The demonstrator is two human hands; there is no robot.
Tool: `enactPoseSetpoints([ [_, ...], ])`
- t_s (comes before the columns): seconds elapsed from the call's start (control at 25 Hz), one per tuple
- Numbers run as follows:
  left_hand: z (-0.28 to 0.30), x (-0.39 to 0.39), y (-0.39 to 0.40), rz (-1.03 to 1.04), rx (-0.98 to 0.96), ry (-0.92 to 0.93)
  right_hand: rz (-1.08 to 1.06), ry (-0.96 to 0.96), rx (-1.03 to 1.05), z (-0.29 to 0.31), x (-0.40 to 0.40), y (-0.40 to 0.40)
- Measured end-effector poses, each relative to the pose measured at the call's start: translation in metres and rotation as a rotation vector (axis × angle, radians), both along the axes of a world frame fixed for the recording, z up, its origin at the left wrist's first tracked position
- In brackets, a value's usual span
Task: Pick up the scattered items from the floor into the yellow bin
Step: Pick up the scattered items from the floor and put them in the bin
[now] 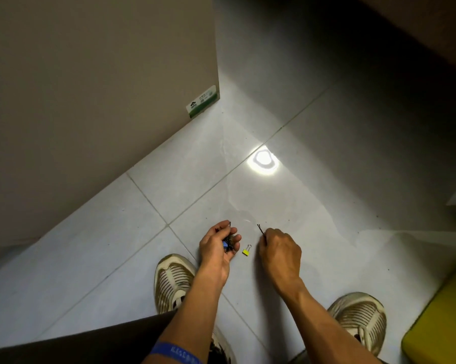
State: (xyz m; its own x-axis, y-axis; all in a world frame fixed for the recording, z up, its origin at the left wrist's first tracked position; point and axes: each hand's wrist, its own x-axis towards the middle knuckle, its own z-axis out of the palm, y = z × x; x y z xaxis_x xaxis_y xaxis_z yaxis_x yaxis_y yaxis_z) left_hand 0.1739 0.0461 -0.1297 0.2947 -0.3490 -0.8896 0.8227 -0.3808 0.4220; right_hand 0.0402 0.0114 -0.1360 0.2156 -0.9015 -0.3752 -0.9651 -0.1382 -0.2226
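Watching the head cam here. Only writing I can spot is a green-and-white sticker (202, 101) on the beige cabinet (90, 101) corner, too small to read, plus a blue wristband (175, 352) with blurry lettering. Left hand (217, 249) is cupped around a clump of dark pins and a blue clip (226, 244), can't count those. Right hand (280, 252) pinches one black hairpin (261, 231) just off the tile. One yellow binder clip (246, 250) lies between both hands. Yellow bin (442, 319) sits at the bottom right, beside one of two sneakers (361, 317).
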Motion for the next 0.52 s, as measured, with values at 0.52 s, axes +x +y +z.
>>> enactPoseSetpoints([
  [0.52,0.005,0.0,-0.004,0.068,0.003,0.045,0.086,-0.271,0.086,0.014,0.006,0.011],
])
